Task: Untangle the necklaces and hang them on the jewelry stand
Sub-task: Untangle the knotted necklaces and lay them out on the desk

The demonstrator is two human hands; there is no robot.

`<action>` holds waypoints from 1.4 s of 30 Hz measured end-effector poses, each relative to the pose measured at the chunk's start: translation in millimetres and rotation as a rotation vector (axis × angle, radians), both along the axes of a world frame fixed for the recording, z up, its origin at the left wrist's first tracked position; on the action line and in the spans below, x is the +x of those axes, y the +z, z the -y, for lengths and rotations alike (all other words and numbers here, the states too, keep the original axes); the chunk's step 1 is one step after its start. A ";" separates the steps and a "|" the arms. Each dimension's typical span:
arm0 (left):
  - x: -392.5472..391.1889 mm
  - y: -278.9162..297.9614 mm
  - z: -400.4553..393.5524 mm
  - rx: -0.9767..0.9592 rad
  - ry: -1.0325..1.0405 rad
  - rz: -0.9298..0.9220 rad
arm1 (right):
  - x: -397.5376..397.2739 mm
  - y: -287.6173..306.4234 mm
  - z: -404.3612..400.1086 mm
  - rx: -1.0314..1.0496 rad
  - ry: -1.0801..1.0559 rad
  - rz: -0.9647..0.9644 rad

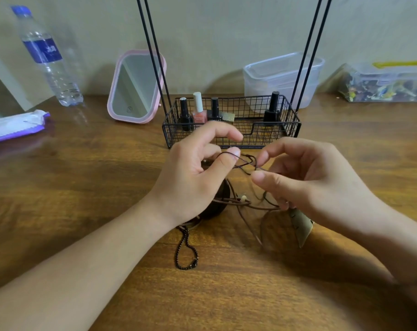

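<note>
Here two hands work: the left hand [193, 173] and right hand [305, 177] each pinch one brown cord [244, 163] stretched between them.

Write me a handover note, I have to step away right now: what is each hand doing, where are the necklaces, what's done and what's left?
Left hand: pinching the brown cord at the knot.
Right hand: pinching the same cord from the other side.
Rest of the cord necklaces lies tangled on the table; black bead chain beside them.
Jewelry stand behind, nothing seen hanging on it.
Done: nothing hung.
Left: untangle, hang all.
</note>
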State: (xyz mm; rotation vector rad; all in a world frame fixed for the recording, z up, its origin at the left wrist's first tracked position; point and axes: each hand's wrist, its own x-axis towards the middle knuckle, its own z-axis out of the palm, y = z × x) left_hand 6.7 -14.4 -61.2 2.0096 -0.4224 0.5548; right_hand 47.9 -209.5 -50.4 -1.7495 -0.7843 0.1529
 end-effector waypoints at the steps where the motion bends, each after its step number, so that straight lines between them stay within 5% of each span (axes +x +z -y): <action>1: -0.4 1.1 -0.2 -0.025 -0.003 0.009 | 1.0 -0.2 0.9 -0.009 -0.008 0.031; 8: 3.9 2.7 -2.4 -0.054 -0.021 -0.020 | 8.7 -1.2 7.5 -0.119 -0.110 0.233; 16: 3.4 3.4 -0.4 -0.226 -0.087 -0.152 | 9.3 -9.4 4.6 -0.520 -0.050 0.380; 20: 4.7 5.4 -1.3 -0.296 -0.033 -0.157 | 10.5 -3.2 8.4 -0.434 -0.033 0.482; 29: 8.5 4.9 -3.4 -0.423 0.083 -0.236 | 21.2 14.3 23.3 -0.016 0.178 0.029; 42: 3.6 11.8 1.3 -0.514 -0.032 -0.310 | 5.0 12.3 11.1 0.135 0.406 -0.447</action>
